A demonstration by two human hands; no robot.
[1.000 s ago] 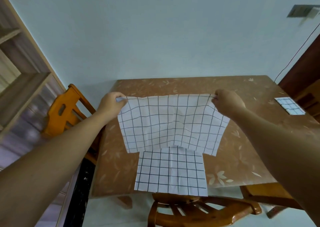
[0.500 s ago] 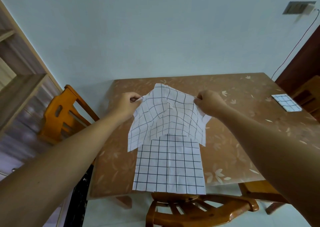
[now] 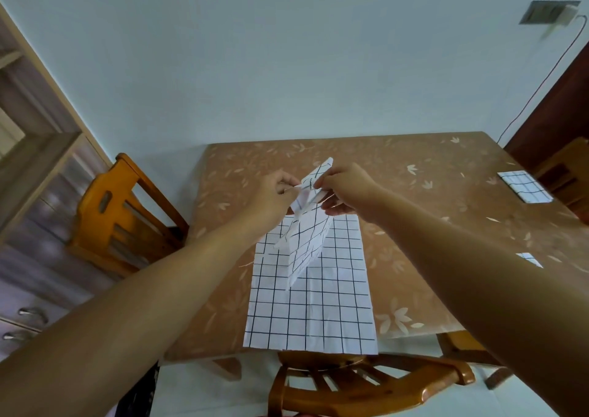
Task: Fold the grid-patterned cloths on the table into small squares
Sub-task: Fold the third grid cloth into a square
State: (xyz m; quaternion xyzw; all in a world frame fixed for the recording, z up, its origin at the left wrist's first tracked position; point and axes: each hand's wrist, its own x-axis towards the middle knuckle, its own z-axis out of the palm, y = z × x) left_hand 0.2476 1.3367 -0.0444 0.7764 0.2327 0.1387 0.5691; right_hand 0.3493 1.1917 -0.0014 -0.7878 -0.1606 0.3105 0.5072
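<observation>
Grid-patterned cloth hangs pinched between left hand and right hand.

Nothing here can be read — no writing, label, brand, number or sign. The held cloth, the flat cloth beneath it and the folded cloth at the table's right side bear only a grid of dark lines. The table cover bears only a pale leaf print. The wall plate at upper right is blurred — any marking on it cannot be made out.
</observation>
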